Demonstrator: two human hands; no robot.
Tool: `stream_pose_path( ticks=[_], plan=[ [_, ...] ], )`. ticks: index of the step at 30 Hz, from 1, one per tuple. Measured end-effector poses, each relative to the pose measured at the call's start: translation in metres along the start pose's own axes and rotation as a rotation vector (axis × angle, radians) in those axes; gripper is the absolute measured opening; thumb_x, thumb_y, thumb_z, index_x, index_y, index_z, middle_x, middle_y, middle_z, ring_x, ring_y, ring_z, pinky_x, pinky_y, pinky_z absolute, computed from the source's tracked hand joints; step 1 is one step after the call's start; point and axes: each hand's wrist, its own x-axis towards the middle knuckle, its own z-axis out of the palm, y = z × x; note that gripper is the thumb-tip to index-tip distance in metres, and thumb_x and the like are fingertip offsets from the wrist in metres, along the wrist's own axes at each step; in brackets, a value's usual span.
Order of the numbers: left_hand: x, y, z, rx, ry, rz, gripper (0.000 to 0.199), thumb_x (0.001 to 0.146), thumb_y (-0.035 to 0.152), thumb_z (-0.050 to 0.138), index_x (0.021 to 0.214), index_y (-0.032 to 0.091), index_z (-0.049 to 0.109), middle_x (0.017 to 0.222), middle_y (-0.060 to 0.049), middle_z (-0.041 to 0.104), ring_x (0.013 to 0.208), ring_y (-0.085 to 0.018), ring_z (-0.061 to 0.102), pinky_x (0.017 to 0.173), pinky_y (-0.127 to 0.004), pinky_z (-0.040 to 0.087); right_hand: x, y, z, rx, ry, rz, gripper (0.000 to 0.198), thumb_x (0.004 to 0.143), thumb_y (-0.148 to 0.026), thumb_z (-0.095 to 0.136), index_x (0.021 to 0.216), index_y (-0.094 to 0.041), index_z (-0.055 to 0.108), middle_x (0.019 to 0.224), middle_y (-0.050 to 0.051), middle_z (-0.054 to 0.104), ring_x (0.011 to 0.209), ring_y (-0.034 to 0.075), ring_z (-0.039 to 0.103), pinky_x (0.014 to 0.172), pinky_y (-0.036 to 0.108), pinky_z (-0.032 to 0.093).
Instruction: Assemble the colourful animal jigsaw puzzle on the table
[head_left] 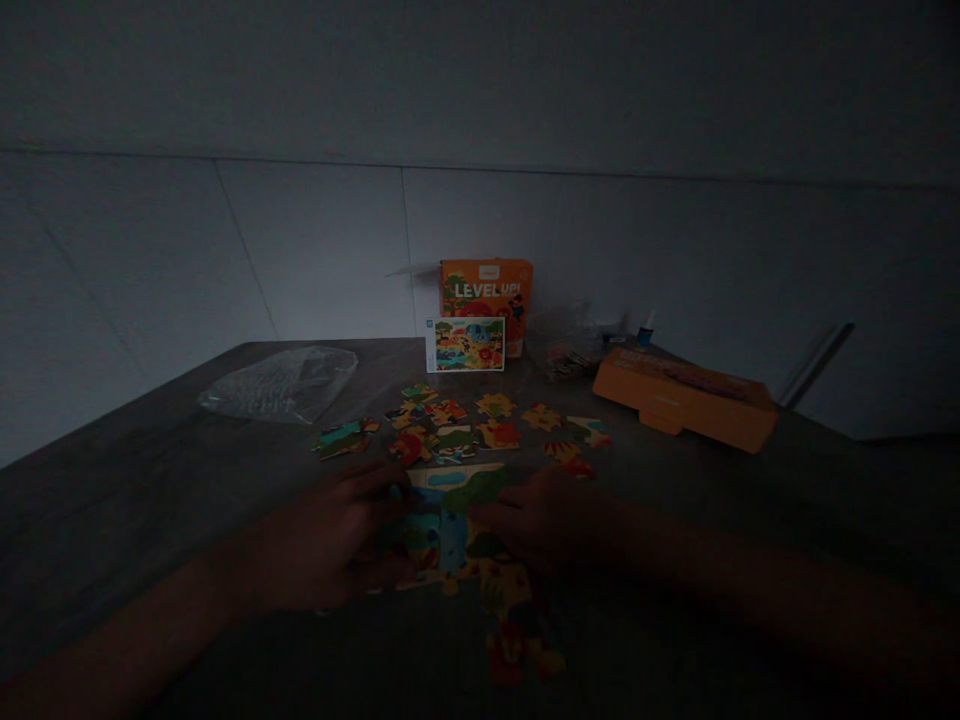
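A partly joined jigsaw puzzle (452, 540) with blue, green and yellow printing lies on the table before me. At its left edge rests my left hand (341, 535), fingers spread, the upper ones near the top corner and the thumb lower down. My right hand (551, 515) is over the puzzle's right side, its fingers closed at a green-printed piece (487, 487); shadow hides part of the grip. A joined strip of pieces (510, 620) reaches down from the puzzle's lower right. Loose puzzle pieces (454, 440) lie just beyond both hands.
A picture card (466, 345) leans before an orange box (487, 275) at the back. To the left lies a clear plastic bag (289, 385). An orange box tray (686, 400) sits on the right, beside more plastic wrapping (566, 345) and a small blue bottle (646, 331).
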Motion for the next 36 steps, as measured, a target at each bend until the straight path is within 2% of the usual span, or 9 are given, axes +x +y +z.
stream_pose_path(
  ticks=[10, 15, 19, 21, 24, 27, 29, 31, 36],
  plan=[
    [0.001, -0.003, 0.000, 0.026, 0.076, 0.014, 0.028, 0.097, 0.041, 0.061, 0.112, 0.019, 0.071, 0.112, -0.009, 0.065, 0.104, -0.026, 0.065, 0.092, -0.038, 0.055, -0.001, 0.002, 0.003, 0.011, 0.041, -0.027, 0.027, 0.092, -0.025, 0.060, 0.116, -0.015, 0.066, 0.078, 0.004, 0.069, 0.055, 0.015, 0.056, 0.046, 0.024, 0.028],
    [0.001, -0.007, 0.004, 0.033, 0.086, 0.014, 0.023, 0.098, 0.037, 0.060, 0.106, 0.018, 0.071, 0.107, -0.009, 0.066, 0.098, -0.025, 0.066, 0.087, -0.037, 0.056, -0.001, 0.002, 0.006, 0.009, 0.043, -0.023, 0.029, 0.093, -0.024, 0.059, 0.120, -0.016, 0.065, 0.081, 0.005, 0.071, 0.057, 0.014, 0.056, 0.049, 0.023, 0.030],
    [0.001, -0.009, 0.004, 0.006, 0.090, 0.002, 0.022, 0.099, 0.037, 0.061, 0.099, 0.020, 0.074, 0.103, -0.007, 0.066, 0.095, -0.023, 0.067, 0.083, -0.035, 0.056, -0.001, 0.003, 0.008, 0.001, 0.043, -0.019, 0.029, 0.091, -0.025, 0.060, 0.119, -0.016, 0.065, 0.080, 0.004, 0.071, 0.057, 0.015, 0.057, 0.048, 0.024, 0.027],
    [0.002, -0.012, 0.004, -0.004, 0.138, 0.005, 0.024, 0.100, 0.041, 0.059, 0.103, 0.023, 0.076, 0.109, -0.007, 0.067, 0.104, -0.024, 0.066, 0.089, -0.036, 0.055, -0.001, 0.002, 0.007, -0.003, 0.034, -0.018, 0.029, 0.090, -0.024, 0.061, 0.118, -0.016, 0.065, 0.081, 0.004, 0.071, 0.057, 0.016, 0.057, 0.047, 0.025, 0.024],
    [0.004, -0.021, 0.009, 0.017, 0.241, -0.019, 0.033, 0.101, 0.045, 0.056, 0.124, 0.028, 0.071, 0.126, -0.010, 0.064, 0.123, -0.030, 0.058, 0.102, -0.046, 0.051, -0.001, 0.002, 0.005, -0.003, 0.030, -0.011, 0.028, 0.092, -0.023, 0.058, 0.118, -0.017, 0.065, 0.082, 0.004, 0.071, 0.058, 0.016, 0.058, 0.048, 0.026, 0.022],
    [0.005, -0.035, 0.021, 0.057, 0.220, -0.081, 0.044, 0.098, 0.050, 0.057, 0.139, 0.033, 0.062, 0.140, -0.012, 0.057, 0.134, -0.037, 0.047, 0.107, -0.057, 0.046, -0.002, 0.001, 0.004, 0.004, 0.041, -0.007, 0.025, 0.092, -0.023, 0.058, 0.115, -0.018, 0.066, 0.081, 0.004, 0.071, 0.057, 0.016, 0.057, 0.049, 0.026, 0.021],
    [0.005, -0.043, 0.028, 0.062, 0.190, -0.118, 0.050, 0.096, 0.054, 0.059, 0.141, 0.032, 0.060, 0.144, -0.013, 0.055, 0.138, -0.041, 0.042, 0.110, -0.065, 0.039, -0.003, 0.002, 0.005, 0.014, 0.059, -0.013, 0.025, 0.091, -0.026, 0.061, 0.114, -0.017, 0.067, 0.080, 0.004, 0.070, 0.056, 0.015, 0.056, 0.049, 0.026, 0.021],
    [0.006, -0.047, 0.031, 0.036, 0.152, -0.131, 0.051, 0.096, 0.055, 0.058, 0.142, 0.032, 0.060, 0.146, -0.012, 0.055, 0.139, -0.042, 0.040, 0.111, -0.067, 0.035, -0.003, 0.003, 0.006, 0.024, 0.087, -0.026, 0.027, 0.091, -0.027, 0.061, 0.116, -0.017, 0.067, 0.080, 0.005, 0.070, 0.055, 0.015, 0.055, 0.049, 0.026, 0.021],
    [0.012, -0.043, 0.026, 0.015, 0.155, -0.106, 0.041, 0.098, 0.049, 0.059, 0.131, 0.028, 0.069, 0.130, -0.013, 0.062, 0.130, -0.038, 0.047, 0.108, -0.061, 0.040, -0.004, 0.005, 0.009, 0.029, 0.154, -0.043, 0.029, 0.091, -0.019, 0.055, 0.118, -0.017, 0.067, 0.077, 0.004, 0.069, 0.054, 0.015, 0.055, 0.050, 0.027, 0.019]
  ],
)
